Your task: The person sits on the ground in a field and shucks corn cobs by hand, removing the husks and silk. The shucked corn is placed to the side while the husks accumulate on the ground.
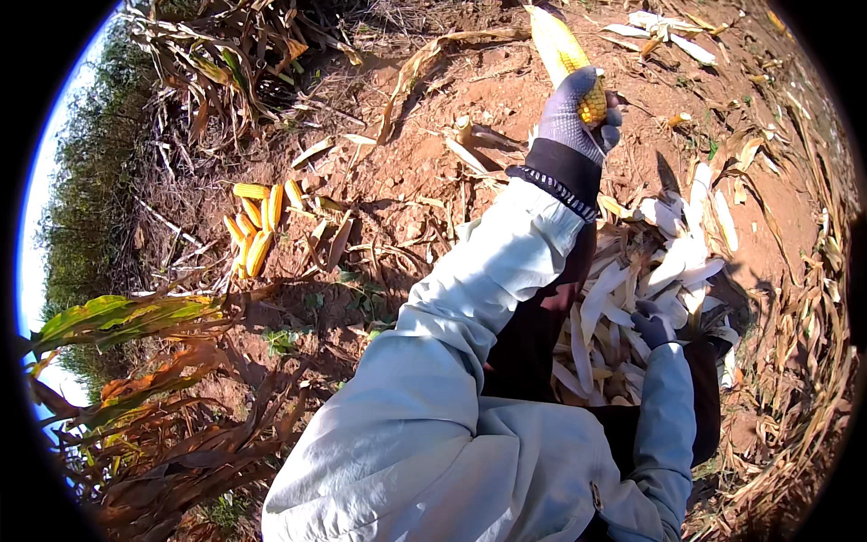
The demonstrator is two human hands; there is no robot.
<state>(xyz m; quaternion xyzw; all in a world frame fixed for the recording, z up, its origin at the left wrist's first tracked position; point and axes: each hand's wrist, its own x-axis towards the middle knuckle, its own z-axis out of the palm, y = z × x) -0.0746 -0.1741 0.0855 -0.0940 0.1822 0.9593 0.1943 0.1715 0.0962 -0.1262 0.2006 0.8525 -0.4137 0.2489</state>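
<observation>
My left hand [584, 112], in a grey knit glove with a dark cuff, is closed around a yellow ear of corn [557, 46] held above the soil. Kernels show beside the fingers; the far end is bright and pale. My right hand [656, 326], also gloved, is low at the right among pale corn husks [603, 291] heaped by my dark-clad legs. Its fingers are partly bent at the husks; whether they grip anything is unclear. Several bare ears of corn [259, 252] lie in a small pile on the soil at the left.
Dry stalks and leaves [234, 61] lie at the upper left. Green and brown corn leaves [129, 315] stand at the lower left. A cut stalk stub [463, 129] sticks out of the reddish soil, and dry stalks [806, 433] line the right edge.
</observation>
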